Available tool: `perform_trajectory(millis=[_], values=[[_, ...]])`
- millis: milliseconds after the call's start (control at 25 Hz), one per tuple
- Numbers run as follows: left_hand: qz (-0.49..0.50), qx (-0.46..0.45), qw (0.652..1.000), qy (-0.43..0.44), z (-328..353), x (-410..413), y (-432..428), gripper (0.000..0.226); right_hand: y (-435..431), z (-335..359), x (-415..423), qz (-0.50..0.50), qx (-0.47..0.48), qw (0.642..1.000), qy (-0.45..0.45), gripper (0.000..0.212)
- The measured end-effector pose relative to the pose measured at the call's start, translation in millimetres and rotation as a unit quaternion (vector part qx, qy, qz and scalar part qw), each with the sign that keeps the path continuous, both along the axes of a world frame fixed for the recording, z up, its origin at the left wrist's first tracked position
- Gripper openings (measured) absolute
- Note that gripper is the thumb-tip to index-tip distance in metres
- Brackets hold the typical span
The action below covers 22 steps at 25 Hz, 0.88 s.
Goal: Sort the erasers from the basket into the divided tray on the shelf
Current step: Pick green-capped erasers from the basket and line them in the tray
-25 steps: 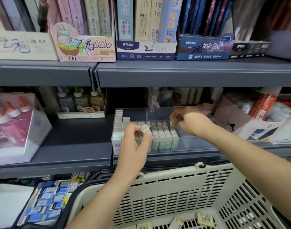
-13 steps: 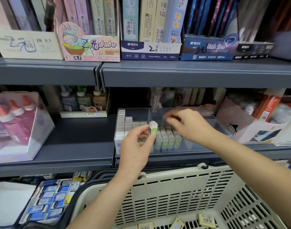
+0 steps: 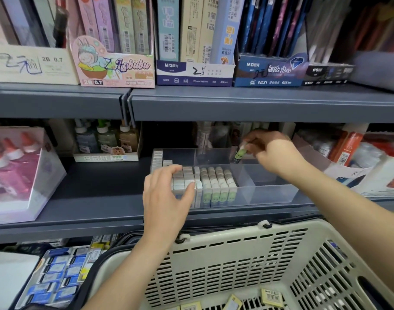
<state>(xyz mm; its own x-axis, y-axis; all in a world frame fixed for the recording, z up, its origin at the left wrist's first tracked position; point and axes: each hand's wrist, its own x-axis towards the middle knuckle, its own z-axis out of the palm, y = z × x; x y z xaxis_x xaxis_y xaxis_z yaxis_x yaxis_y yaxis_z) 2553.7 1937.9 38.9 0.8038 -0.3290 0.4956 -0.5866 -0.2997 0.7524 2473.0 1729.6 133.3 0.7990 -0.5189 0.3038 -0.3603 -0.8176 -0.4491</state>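
On mid shelf (image 3: 90, 189), clear divided tray (image 3: 272, 194) sits w/ erasers packed upright in its front-left part: grey-white ones (image 3: 182, 180) at left, green-sleeved ones (image 3: 218, 184) just beside them. I see left hand (image 3: 167, 198) flat, fingers straight & spread, tips resting on the grey-white rows, grasping nothing. Further back, right hand (image 3: 274, 151) pinches one green eraser (image 3: 239, 153) btwn thumb & fingers, tilted, above tray's rear section. Below shelf edge, basket (image 3: 236, 260) sits nearest me; a few yellow-labelled erasers (image 3: 271, 297) lie on its floor.
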Motion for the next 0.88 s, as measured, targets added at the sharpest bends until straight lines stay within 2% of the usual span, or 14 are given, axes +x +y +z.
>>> perform_trajectory(millis=[200,520,760,880], values=[[0.025,0.079,0.995,-0.053,-7,1,-2,0.046,0,-18,18,-0.01,-0.025,0.998,0.051,0.02],[0.021,0.086,0.994,-0.058,-10,3,-4,0.045,1,-14,23,-0.009,-0.08,0.991,0.11,0.016],[0.02,0.088,0.994,-0.061,-10,3,-4,0.044,8,-19,10,0.028,-0.096,0.988,0.116,0.017],[0.022,0.09,0.994,-0.065,-10,3,-4,0.044,8,-20,16,0.029,-0.071,0.99,0.117,0.015]])
